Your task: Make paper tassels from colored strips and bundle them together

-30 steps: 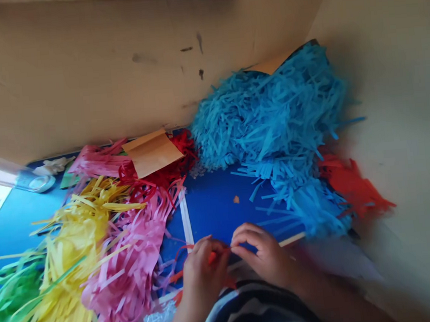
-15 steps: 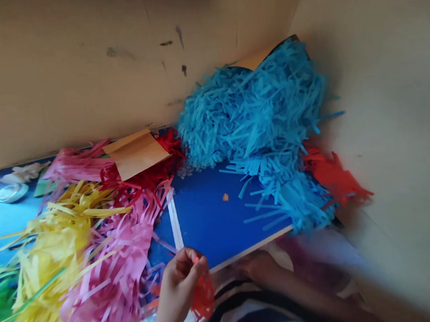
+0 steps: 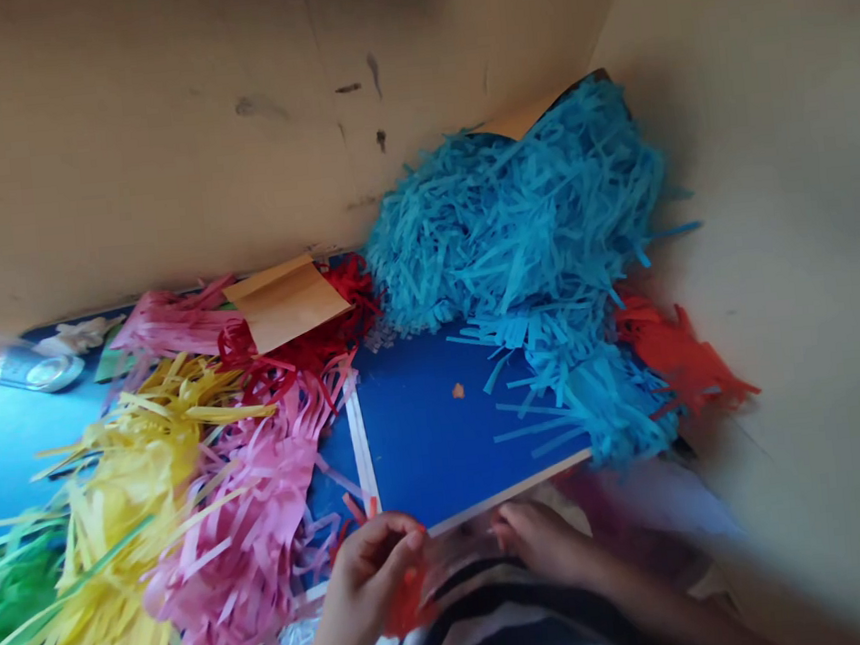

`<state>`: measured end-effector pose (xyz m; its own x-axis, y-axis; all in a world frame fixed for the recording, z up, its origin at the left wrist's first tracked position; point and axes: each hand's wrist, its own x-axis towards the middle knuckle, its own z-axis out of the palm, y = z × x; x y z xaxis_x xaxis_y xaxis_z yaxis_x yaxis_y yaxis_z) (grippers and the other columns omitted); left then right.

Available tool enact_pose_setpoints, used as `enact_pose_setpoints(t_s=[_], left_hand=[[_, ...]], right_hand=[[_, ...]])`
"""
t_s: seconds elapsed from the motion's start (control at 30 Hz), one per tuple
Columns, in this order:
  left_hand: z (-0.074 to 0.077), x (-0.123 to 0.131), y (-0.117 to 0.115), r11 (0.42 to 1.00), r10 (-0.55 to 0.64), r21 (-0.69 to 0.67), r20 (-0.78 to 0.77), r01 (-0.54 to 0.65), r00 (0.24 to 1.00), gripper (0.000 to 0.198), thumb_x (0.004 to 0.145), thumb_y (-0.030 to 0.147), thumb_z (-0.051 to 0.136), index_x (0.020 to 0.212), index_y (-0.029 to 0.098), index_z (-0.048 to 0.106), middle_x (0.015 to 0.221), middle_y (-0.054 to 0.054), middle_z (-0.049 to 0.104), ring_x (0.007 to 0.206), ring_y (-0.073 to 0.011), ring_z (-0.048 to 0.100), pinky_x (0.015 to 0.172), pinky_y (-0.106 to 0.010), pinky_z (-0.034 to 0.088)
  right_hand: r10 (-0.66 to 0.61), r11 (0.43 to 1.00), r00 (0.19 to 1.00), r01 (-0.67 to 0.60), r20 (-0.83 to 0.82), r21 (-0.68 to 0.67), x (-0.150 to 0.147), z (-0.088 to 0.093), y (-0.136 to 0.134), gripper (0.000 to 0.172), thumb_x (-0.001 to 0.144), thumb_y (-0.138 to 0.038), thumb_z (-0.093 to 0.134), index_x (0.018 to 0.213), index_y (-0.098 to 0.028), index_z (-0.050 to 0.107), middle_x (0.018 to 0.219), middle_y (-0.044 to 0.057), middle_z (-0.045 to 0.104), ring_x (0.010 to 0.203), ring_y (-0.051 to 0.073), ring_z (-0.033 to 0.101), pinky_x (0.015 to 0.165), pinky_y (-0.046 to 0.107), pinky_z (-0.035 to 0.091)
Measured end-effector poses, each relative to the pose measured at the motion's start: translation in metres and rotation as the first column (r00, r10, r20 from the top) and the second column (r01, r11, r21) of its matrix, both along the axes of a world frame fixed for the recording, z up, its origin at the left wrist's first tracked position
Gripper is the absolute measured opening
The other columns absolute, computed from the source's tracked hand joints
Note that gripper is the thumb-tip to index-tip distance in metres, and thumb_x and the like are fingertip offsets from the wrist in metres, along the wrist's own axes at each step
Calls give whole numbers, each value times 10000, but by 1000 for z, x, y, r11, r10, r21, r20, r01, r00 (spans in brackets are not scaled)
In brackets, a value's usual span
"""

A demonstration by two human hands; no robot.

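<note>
Left hand (image 3: 372,565) around orange-red paper strips (image 3: 407,603)

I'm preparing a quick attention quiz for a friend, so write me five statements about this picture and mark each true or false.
1. The left hand pinches orange-red paper strips. True.
2. The left hand touches the right hand. False: a gap separates them.
3. Brown paper lies over red fringe. True.
4. Blue fringe lies left of the yellow fringe. False: it lies to the right.
5. The tabletop is green. False: it is blue.
</note>
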<state>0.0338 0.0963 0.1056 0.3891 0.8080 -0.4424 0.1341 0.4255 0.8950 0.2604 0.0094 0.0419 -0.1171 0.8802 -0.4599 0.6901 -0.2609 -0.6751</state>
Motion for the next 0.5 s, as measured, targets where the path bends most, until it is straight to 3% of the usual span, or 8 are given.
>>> enact_pose_setpoints(t_s=[0.1,0.13,0.23,0.33,0.4,0.5], left_hand=[[-4,19,-6,981,-189,37,30,188,981,290,840,478,639,820,189,657,1070,-102,679,831,-177,634,600,-213,481],[-6,25,-9,959,-282,21,41,281,959,287,860,475,612,841,191,646,1081,-107,670,835,-181,638,592,-215,476],[-8,32,-11,865,-495,-59,54,498,867,304,896,471,567,842,175,612,758,-34,644,588,-109,541,508,-187,360],[-9,25,-8,884,-456,-84,55,459,888,364,880,523,581,807,167,582,656,15,553,554,-82,417,508,-191,276],[-11,17,-5,904,-408,-107,68,413,910,414,845,573,607,782,166,569,654,23,518,570,-83,396,521,-199,267],[-19,10,-4,916,-373,-136,62,378,926,456,804,618,631,768,168,569,630,23,511,551,-84,390,514,-207,255]], right_hand=[[-52,995,982,68,-183,79,-9,25,2,148,864,-155,547,839,-194,689,813,17,722,746,158,636,655,237,408],[-91,986,964,122,-250,112,-10,35,4,138,851,-160,562,831,-202,692,808,8,718,754,152,631,666,233,415],[-250,954,824,300,-508,18,7,60,13,134,845,-294,616,787,-193,683,650,-9,663,580,120,564,555,212,404],[-415,872,498,455,-762,-178,52,75,22,285,756,-460,737,714,-189,658,506,-27,585,373,72,380,379,184,266],[-446,764,318,622,-836,-171,86,82,28,297,712,-487,782,736,-211,676,546,-8,614,379,78,401,359,189,268],[-407,615,217,783,-887,-90,121,91,38,224,708,-462,791,818,-282,716,649,2,659,474,108,502,391,210,346]])
